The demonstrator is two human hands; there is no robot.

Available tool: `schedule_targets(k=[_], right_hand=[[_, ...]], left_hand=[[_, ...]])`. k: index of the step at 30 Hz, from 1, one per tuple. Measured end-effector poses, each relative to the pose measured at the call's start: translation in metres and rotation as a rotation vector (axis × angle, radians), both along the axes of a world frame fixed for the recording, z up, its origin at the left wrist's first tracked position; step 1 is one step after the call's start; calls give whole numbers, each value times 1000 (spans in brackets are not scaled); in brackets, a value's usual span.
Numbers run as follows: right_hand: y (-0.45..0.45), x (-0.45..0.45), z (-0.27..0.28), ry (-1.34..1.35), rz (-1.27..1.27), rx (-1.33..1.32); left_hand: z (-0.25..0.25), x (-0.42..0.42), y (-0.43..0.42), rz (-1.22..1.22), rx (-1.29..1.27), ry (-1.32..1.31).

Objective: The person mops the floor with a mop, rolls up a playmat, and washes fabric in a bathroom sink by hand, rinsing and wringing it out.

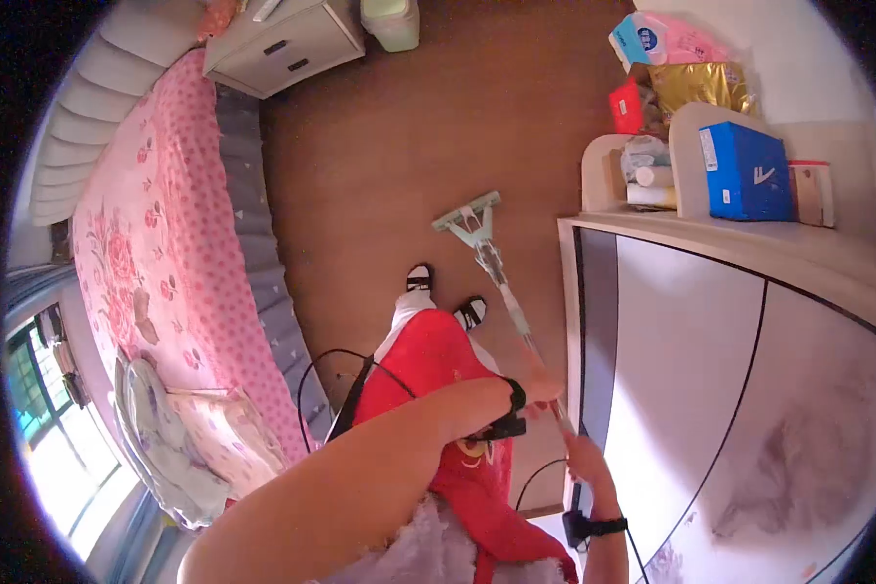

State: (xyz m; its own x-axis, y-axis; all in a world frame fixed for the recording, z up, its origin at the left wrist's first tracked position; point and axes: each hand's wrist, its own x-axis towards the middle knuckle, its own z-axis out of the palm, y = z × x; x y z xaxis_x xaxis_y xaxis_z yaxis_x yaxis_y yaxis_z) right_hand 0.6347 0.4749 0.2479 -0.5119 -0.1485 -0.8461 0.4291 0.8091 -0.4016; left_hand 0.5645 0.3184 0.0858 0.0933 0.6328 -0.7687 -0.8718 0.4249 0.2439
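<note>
Pale green and silver, the mop (501,282) slants across the head view, its wide mop head (467,213) low over the brown floor (399,127), ahead of the person's 2 dark sandals (419,278). The left hand (543,387) is wrapped around the pole, with its arm reaching across the red apron (423,360). The right hand (583,457) is closed around the same pole nearer its top end; the exact placing of the fingers on both hands is too small to tell. Each wrist wears a black band (608,527).

On one side stands a bed with a pink floral cover (156,224) and a grey skirt (253,214); near it are a drawer cabinet (284,49) and a pale green bin (391,24). Opposite, a blue box (747,173) sits atop the white cabinet (686,321), just beside the curved shelf (691,146).
</note>
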Motion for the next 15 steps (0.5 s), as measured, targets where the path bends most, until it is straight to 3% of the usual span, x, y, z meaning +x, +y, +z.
schedule_targets(k=[4, 5, 7, 8, 9, 11, 12, 15], right_hand=[[-3, 77, 0, -55, -187, -86], [-18, 76, 6, -92, -273, -91], [-68, 14, 52, -573, -776, 14], [-81, 0, 67, -539, -805, 15], [-92, -12, 79, -500, -836, 17], [-108, -24, 88, -436, -897, 6], [-113, -26, 92, -416, -923, -8], [-133, -47, 84, -385, -1028, -99]], left_hand=[[-3, 39, -16, 28, 181, -355], [19, 39, -10, -89, -74, -111], [27, 21, -33, -138, 12, 18], [29, 10, -48, -161, 56, 83], [40, -9, -63, -36, -90, 159], [-8, -21, -68, 518, -236, -18], [-58, -12, -59, 942, -234, -284], [-12, -76, -59, 934, -374, -221]])
